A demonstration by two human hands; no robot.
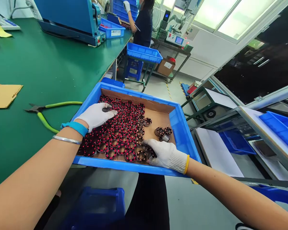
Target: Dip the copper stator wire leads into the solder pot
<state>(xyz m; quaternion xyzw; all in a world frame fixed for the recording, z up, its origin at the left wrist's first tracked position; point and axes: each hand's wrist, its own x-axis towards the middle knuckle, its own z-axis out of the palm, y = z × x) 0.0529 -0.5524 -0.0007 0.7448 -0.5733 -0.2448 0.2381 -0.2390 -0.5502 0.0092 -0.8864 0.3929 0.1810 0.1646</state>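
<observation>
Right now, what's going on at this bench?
A person with white gloves has both hands in a blue plastic tray of stator-like rings, packed closely toward the left. The right hand holds one ring near the front edge. The left hand is over the packed rings; its grip is unclear. Three loose rings sit apart at the right. Green-handled pliers lie on the green table; a co-worker is farther along.
</observation>
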